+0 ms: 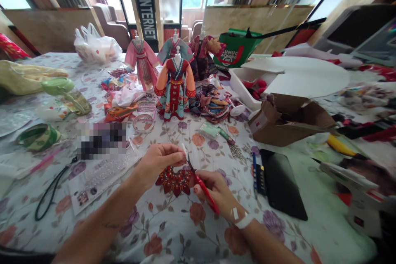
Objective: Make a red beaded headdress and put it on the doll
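Observation:
Red-handled scissors are held in my right hand, their dark blades pointing up and left. A small white strip is pinched between the thumb and fingers of my left hand, and the blade tips are close beside it. Whether the blades touch the strip is too small to tell. Under and between my hands, a red patterned collar-shaped piece with pointed edges lies on the flowered tablecloth. Straight ahead stands a small dress with orange sleeves on a stand.
Behind are more small dresses and a green bag. To the right are an open cardboard box and a black tablet. A plastic sheet of beads, a tape roll and a green roll lie left.

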The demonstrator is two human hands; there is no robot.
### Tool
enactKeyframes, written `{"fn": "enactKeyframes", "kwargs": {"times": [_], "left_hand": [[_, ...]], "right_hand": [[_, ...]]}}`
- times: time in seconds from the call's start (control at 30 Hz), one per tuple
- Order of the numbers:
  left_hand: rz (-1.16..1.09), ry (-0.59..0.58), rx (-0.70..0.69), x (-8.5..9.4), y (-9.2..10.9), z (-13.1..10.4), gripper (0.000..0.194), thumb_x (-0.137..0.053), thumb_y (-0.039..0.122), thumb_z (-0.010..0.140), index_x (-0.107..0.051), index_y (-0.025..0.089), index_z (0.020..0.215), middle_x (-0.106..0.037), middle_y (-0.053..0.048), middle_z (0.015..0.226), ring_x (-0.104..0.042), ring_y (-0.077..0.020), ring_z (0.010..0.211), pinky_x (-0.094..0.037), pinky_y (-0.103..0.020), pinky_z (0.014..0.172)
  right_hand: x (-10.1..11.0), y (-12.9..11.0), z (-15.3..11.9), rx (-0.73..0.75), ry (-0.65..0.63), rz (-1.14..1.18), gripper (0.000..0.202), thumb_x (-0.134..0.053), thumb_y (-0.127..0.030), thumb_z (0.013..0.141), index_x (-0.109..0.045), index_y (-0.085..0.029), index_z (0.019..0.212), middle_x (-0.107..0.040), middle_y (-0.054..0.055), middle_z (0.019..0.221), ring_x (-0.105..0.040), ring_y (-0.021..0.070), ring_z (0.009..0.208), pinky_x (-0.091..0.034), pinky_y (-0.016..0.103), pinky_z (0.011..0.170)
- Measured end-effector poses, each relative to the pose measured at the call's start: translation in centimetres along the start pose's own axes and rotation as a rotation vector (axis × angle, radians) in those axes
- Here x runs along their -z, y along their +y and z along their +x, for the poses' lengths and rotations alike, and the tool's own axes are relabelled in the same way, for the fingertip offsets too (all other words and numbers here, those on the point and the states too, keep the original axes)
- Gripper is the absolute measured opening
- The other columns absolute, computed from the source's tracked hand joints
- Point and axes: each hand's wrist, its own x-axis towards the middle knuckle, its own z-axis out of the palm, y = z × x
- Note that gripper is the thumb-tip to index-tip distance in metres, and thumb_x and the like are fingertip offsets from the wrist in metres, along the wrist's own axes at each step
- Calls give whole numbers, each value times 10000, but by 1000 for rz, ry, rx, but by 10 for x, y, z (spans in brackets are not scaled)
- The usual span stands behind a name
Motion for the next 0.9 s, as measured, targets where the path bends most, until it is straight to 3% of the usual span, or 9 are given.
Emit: {"fn": "enactKeyframes", "kwargs": {"times": [0.9], "left_hand": [[-17, -52, -5, 4, -5, 2, 181, -745, 306, 686, -689, 141, 735, -666, 1, 686, -593, -93, 653, -459, -216, 708]], "right_hand": [[0, -4, -1, 4, 58, -126, 454, -596, -537, 741, -403, -180, 537, -310, -54, 523, -247, 87, 517, -193, 231, 469]]}}
